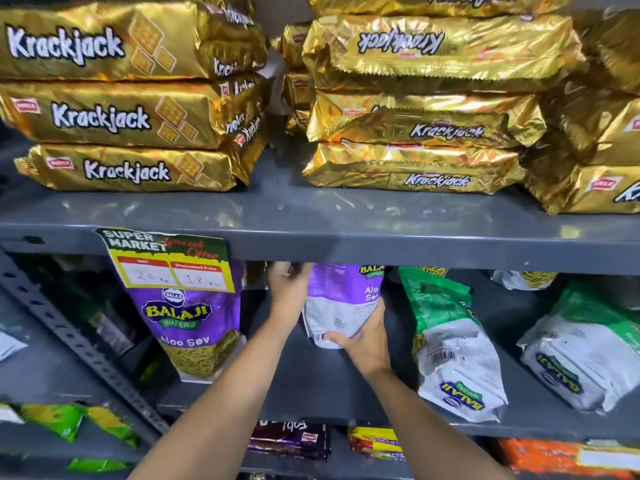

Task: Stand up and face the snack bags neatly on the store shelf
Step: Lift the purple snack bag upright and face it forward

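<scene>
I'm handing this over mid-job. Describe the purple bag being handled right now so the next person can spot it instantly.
Find the grey shelf under the gold biscuit packs and look just below its front edge, near the middle. The purple bag there is held between the left hand at its top and the right hand at its base. Unlike the front-facing purple bag to its left, it shows its white back panel.
</scene>
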Demonstrator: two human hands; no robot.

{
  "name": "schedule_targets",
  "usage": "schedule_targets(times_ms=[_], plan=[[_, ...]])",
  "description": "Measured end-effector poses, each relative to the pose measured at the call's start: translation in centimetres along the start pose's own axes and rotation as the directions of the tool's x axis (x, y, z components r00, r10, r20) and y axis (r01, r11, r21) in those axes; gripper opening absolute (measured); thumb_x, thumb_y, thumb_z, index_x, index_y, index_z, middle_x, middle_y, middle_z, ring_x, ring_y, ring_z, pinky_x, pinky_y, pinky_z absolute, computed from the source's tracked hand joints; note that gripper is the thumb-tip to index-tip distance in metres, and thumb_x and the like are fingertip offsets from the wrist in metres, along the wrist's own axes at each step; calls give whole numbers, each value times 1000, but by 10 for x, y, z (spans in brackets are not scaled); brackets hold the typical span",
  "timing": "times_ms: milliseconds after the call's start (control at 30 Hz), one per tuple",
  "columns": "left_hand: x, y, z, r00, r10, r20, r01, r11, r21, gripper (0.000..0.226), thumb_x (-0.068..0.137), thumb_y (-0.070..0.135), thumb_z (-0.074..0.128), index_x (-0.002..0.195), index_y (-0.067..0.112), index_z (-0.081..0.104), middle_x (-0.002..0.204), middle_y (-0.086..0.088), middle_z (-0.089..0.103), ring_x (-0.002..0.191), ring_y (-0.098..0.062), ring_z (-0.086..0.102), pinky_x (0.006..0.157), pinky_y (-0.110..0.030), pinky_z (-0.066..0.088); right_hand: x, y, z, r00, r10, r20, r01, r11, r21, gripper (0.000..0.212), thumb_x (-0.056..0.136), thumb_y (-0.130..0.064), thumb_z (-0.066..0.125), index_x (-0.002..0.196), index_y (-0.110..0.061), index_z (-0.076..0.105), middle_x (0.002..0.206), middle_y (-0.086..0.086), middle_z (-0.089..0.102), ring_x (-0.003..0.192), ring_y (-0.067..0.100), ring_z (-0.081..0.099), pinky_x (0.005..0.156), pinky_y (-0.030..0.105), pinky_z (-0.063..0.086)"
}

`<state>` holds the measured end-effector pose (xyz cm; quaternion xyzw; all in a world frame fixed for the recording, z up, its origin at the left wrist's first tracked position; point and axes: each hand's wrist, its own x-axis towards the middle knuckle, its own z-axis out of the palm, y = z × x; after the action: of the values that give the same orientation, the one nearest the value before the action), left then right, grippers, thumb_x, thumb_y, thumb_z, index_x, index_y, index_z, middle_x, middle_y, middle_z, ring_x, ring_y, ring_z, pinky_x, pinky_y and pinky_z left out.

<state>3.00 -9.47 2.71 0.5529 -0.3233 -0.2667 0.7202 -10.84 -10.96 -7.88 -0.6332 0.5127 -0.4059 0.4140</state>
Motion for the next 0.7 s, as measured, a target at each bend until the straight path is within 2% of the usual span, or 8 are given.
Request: schedule_targets(times_ms=[67,167,233,333,400,500,567,700], plan=[[-10,-9,-4,999,-4,41,6,999,-49,19,88,7,61,102,19,66,97,16,70,94,4,62,82,-9,46,-2,5,1,999,-39,-8,40,998,56,115,39,-30,94,131,-35,24,133,-9,47,122,8,49,98,29,43],[-36,-31,-6,963,-183,-198,137,964,-227,32,97,7,49,128,7,53,135,-5,56,123,-14,50,90,-7,42,6,0,-6,991,-14,-135,60,939,337,113,56,-41,87,144,-36,17,152,-1,35,140,12,36,115,35,30],[-57,-48,-2,916,-274,-292,197,943,-267,31,98,7,45,128,3,52,138,-13,53,119,-16,50,93,-14,41,28,-12,-21,962,109,-249,55,820,570,84,72,-61,68,142,-37,30,152,4,38,140,18,37,118,44,26],[-79,-70,12,909,-321,-267,264,937,-227,30,98,11,44,127,6,52,137,-13,52,126,-24,50,107,-30,38,66,-28,-41,947,267,-179,-51,675,736,65,83,-68,46,124,-20,56,136,10,55,123,26,53,109,45,40],[-83,-76,22,908,-327,-263,281,939,-200,35,99,13,43,133,8,49,138,-8,47,127,-21,47,108,-31,36,71,-27,-35,952,300,-65,-160,664,730,70,82,-73,42,125,-20,58,134,5,59,120,22,57,98,36,48],[-73,-78,32,920,-294,-258,255,951,-174,39,99,15,42,138,12,45,140,-5,43,129,-18,45,111,-32,34,57,-6,-14,949,306,80,-281,701,656,89,61,-90,43,119,-26,65,125,-1,67,116,17,62,106,42,43],[-56,-86,30,929,-314,-195,283,944,-172,39,98,21,45,137,15,47,142,-3,45,131,-17,45,114,-34,33,32,-10,-7,940,341,22,-290,762,580,75,79,-79,34,115,-22,68,116,-2,71,110,13,65,104,37,46],[-19,-103,26,917,-397,30,396,903,-168,41,94,35,48,129,17,55,141,-6,54,129,-22,52,114,-44,35,-10,-4,9,946,323,-20,-241,746,621,48,100,-44,28,104,-17,67,108,2,71,102,15,65,93,32,48]])
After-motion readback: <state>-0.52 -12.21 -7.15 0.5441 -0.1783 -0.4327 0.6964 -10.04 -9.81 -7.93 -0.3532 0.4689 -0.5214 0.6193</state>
